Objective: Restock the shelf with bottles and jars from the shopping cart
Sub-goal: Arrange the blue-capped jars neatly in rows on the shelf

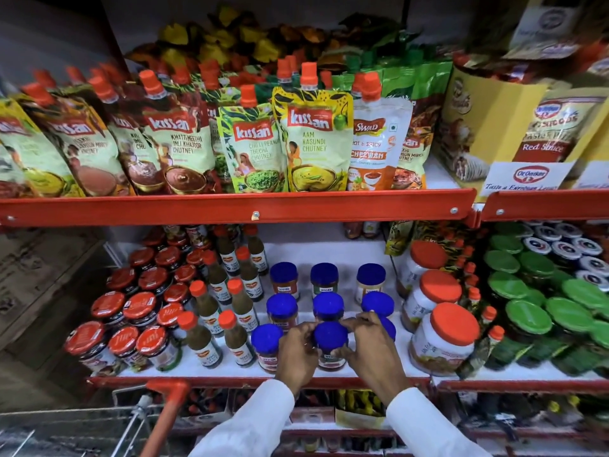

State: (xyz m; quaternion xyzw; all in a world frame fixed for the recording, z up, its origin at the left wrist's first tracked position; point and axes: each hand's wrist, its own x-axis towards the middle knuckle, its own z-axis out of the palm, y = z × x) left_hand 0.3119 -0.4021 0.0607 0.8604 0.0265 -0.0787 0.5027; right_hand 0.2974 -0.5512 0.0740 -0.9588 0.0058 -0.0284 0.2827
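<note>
A blue-lidded jar (330, 338) with red contents stands upright at the front of the lower shelf (362, 379). My left hand (296, 352) grips its left side and my right hand (370, 346) grips its right side, fingers wrapped around the jar. Several more blue-lidded jars (324, 275) stand in rows behind and beside it; one at the front right is mostly hidden behind my right hand. The shopping cart (166, 413) with its red handle sits at the lower left, below the shelf.
Red-lidded jars (141, 305) and green sauce bottles (230, 311) fill the shelf's left. Large orange-lidded tubs (441, 338) stand just right of my hands, green-lidded jars (527, 316) beyond. Chutney pouches (316, 140) line the upper shelf above a red rail (230, 207).
</note>
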